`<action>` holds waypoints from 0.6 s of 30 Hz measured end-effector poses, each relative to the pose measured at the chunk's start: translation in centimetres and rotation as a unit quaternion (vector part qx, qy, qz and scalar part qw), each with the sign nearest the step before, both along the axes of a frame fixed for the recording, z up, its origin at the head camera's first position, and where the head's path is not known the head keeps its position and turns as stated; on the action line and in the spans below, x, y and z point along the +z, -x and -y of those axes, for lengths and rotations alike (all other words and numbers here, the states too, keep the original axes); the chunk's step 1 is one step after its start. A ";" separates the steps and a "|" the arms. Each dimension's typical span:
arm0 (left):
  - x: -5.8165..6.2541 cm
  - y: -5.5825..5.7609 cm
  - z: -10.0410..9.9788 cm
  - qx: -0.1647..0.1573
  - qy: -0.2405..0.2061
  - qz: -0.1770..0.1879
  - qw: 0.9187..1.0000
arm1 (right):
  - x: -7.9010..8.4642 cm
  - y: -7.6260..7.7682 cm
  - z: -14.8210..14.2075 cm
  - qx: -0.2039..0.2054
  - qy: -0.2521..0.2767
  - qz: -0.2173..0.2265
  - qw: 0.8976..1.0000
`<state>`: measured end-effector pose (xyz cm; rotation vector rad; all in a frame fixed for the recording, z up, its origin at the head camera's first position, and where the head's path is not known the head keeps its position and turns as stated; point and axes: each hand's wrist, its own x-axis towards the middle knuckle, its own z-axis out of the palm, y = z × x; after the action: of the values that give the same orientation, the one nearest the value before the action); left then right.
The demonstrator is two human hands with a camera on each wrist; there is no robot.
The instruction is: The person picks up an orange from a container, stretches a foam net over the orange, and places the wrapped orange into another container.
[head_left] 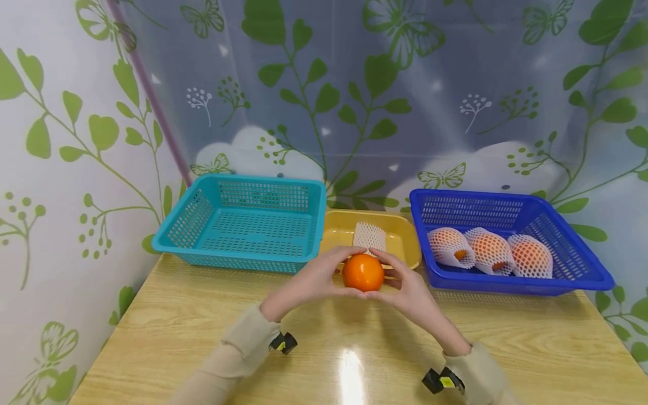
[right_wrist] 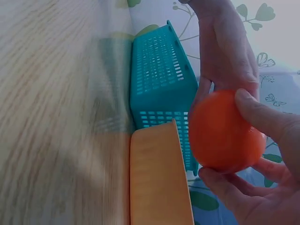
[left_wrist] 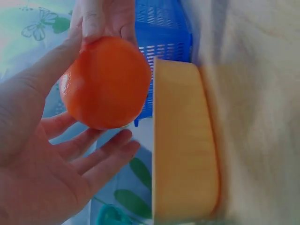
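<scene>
Between both hands, above the table, is a smooth, glossy orange fruit (head_left: 363, 273). My left hand (head_left: 323, 274) holds its left side, with the thumb against the fruit and the other fingers spread below it in the left wrist view. On the opposite side my right hand (head_left: 409, 287) grips the fruit between thumb and fingers, as the right wrist view shows. In the head view the two thumbs meet at its near side. Just beyond the hands, a white foam net sleeve (head_left: 370, 236) lies in the yellow tray (head_left: 402, 236).
A teal basket (head_left: 243, 261) stands at the left, against the tray. At the right, a blue basket (head_left: 526, 285) holds three fruits (head_left: 488, 251) in white foam nets. Behind them hangs a leaf-patterned curtain (head_left: 324, 140). The wooden table (head_left: 202, 304) extends toward me.
</scene>
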<state>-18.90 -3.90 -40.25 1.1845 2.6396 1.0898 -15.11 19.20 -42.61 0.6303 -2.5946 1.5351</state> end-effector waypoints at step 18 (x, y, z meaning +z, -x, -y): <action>-4.9 -2.0 -0.1 0.033 0.017 0.060 0.998 | -3.3 -0.3 -0.5 0.087 -0.044 0.049 0.994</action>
<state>-16.86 -3.78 -45.11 0.9992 2.6123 1.0849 -14.85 19.71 -45.94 0.8300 -2.7591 1.5424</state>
